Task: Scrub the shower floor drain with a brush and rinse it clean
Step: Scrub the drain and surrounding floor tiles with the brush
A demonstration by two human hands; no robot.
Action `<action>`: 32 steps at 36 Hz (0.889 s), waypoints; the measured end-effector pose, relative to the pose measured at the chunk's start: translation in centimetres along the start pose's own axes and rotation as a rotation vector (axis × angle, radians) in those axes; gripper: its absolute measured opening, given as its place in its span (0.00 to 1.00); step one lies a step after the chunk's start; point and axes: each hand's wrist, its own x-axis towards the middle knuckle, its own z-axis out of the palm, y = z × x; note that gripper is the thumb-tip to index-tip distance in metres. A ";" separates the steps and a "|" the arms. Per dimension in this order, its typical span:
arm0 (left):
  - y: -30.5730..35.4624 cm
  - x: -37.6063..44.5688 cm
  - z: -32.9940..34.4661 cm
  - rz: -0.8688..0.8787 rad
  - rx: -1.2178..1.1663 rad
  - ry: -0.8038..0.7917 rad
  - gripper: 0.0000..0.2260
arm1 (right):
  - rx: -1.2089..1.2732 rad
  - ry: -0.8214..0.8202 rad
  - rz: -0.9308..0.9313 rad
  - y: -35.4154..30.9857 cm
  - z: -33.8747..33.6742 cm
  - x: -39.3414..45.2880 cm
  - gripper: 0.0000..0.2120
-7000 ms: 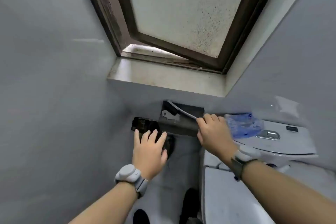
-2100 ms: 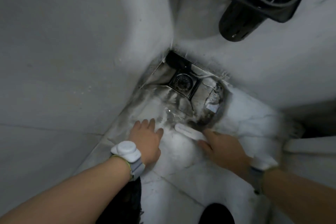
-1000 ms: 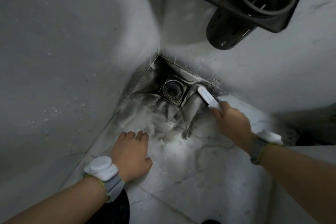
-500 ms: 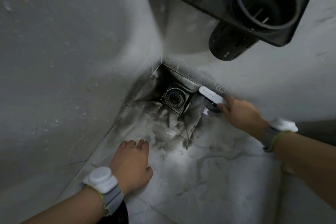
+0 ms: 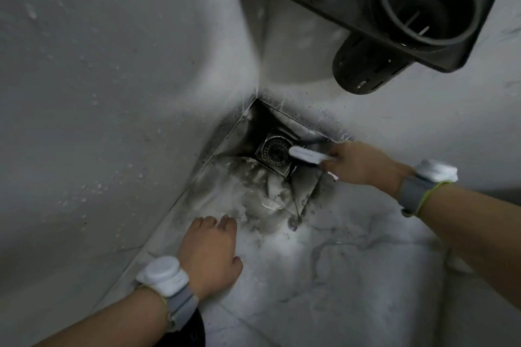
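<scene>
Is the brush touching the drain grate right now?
Cannot tell. In the head view the brush, held in the right hand, overlaps the right edge of the drain grate, but from above no contact or gap shows.

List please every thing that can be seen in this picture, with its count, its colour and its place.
floor drain: one, metal, round grate in a square frame, in the floor corner
brush: one, white, over the drain's right edge
grime: dark patch, on the floor around the drain
floor: pale, marbled, lower half
walls: two, pale grey, meeting above the drain
wall rack: one, dark, top right
perforated cup: one, dark, hanging under the rack
wrist bands: two, white and grey, one on each wrist
left hand: resting on the floor, holds nothing
right hand: grips the brush handle
</scene>
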 end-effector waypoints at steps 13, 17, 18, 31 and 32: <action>-0.1 0.0 -0.4 0.001 -0.001 0.003 0.34 | -0.024 -0.008 -0.055 -2.4 -0.9 -1.1 0.10; -0.1 0.1 -0.7 0.004 0.019 -0.023 0.33 | -0.049 0.027 0.002 -1.7 -1.8 -0.8 0.16; -0.1 0.1 -0.7 0.006 0.021 -0.021 0.33 | -0.049 0.034 0.013 -1.5 -1.8 -0.8 0.17; -0.2 0.4 -0.8 0.002 0.035 -0.030 0.29 | -0.085 -0.023 0.024 -2.3 -1.4 0.0 0.21; 0.0 0.3 -0.9 0.000 0.040 -0.041 0.29 | -0.074 -0.003 0.047 -1.9 -1.5 0.3 0.21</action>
